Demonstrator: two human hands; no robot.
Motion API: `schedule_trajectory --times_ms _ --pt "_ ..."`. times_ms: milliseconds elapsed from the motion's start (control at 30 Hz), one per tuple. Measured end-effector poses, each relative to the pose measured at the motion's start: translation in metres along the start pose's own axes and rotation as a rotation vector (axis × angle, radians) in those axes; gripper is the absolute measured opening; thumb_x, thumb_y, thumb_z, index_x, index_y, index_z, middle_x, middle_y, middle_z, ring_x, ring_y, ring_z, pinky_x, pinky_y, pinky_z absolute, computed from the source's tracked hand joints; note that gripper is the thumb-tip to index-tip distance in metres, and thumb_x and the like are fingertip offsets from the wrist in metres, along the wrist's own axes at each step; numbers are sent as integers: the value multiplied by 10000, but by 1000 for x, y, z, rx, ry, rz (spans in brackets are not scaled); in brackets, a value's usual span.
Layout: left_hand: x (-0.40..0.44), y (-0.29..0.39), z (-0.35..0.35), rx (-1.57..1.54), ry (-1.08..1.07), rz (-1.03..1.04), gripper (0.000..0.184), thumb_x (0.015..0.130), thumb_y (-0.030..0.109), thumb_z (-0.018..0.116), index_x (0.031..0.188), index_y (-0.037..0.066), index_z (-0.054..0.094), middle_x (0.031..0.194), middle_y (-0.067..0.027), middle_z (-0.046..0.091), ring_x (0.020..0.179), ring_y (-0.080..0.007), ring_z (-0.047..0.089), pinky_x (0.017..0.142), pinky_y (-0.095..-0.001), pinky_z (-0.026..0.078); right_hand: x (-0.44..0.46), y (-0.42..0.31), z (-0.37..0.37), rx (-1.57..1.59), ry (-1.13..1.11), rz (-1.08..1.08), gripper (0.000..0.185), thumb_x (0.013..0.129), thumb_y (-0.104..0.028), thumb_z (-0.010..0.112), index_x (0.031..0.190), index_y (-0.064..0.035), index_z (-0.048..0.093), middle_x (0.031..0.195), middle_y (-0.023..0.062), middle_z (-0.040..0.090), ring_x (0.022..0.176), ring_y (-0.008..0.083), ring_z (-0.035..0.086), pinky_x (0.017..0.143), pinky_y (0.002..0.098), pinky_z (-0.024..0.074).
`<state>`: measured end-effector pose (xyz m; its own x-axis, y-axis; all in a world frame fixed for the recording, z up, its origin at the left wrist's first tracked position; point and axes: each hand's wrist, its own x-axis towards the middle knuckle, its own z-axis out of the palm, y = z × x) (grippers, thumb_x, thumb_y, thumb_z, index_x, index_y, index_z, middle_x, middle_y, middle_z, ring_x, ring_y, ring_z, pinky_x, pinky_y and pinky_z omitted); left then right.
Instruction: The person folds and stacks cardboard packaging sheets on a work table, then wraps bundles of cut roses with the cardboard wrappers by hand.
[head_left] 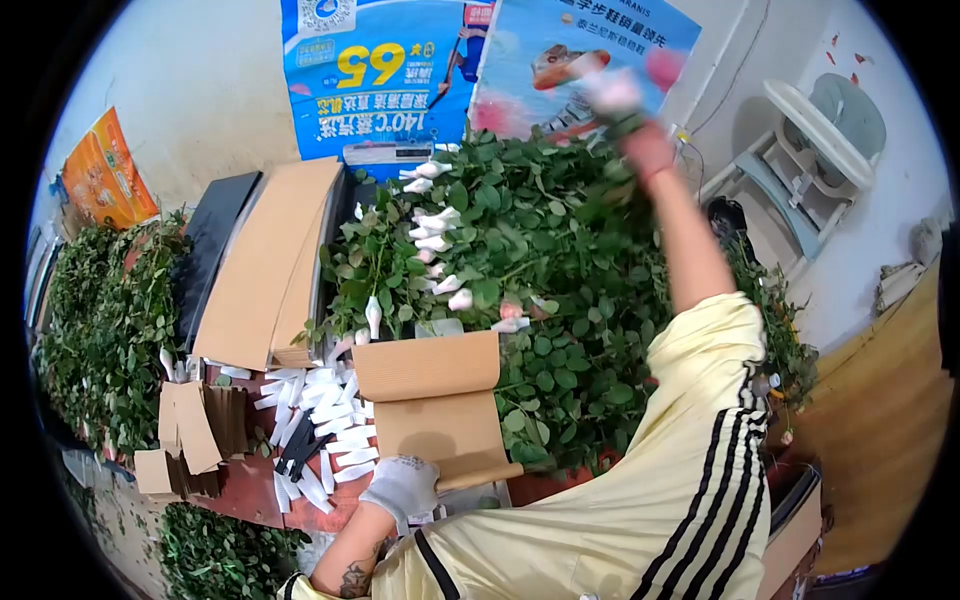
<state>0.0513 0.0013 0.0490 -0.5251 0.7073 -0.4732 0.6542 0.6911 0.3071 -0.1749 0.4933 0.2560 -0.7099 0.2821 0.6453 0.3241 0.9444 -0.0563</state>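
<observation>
My left hand point(402, 488), in a white glove, is at the lower left corner of a brown cardboard sheet point(440, 430), its fingers curled at the edge. The sheet's upper part is folded over. Raised at the upper right, my right hand point(648, 148) wears a reddish glove and is blurred by motion. It is closed around a pale pink rose point(612, 92) with leaves below the bloom. Beneath that arm spreads a thick pile of leafy rose stems point(570, 250). Several rose buds in white sleeves point(432, 232) lie along its left side.
Many white sleeves point(325, 400) lie scattered left of the cardboard, with black strips point(298, 448) among them. Cut cardboard pieces point(195, 430) and tall cardboard sheets point(265, 260) stand farther left. More foliage point(95, 330) fills the far left. A high chair point(810, 160) stands at right.
</observation>
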Motion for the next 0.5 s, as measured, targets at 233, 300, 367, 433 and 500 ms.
schedule_trajectory --times_ms 233,300,367,433,500 --pt "4 -2 0 -10 -41 56 254 721 215 549 896 90 684 894 -165 670 876 -296 647 777 -398 501 -20 211 -238 -533 341 147 567 795 -526 567 1220 -153 529 1127 130 614 1041 286 590 849 372 469" --pt "6 -4 -3 6 -35 73 246 722 221 549 879 92 687 880 -160 671 865 -298 647 769 -397 502 -39 226 -245 -429 373 133 506 837 -494 529 1211 -153 545 1152 122 607 1049 271 585 859 359 464" --pt "8 -7 -1 43 -41 114 247 725 243 558 869 90 689 862 -159 671 851 -303 647 760 -400 502 -32 274 -208 -247 264 212 462 875 -427 503 1218 -120 535 1192 126 580 1082 250 565 876 351 454" --pt "10 -8 -1 44 -40 144 267 735 279 566 874 88 689 850 -163 670 845 -309 647 760 -403 502 -29 255 -148 -347 122 352 440 909 -333 464 1262 -72 482 1277 138 508 1160 230 501 920 355 421" --pt "9 -7 -4 65 -38 159 280 740 299 566 871 83 687 846 -164 669 844 -312 646 759 -404 501 -40 215 -107 -210 358 260 438 929 -255 424 1310 -38 423 1352 148 431 1234 223 431 966 369 384"
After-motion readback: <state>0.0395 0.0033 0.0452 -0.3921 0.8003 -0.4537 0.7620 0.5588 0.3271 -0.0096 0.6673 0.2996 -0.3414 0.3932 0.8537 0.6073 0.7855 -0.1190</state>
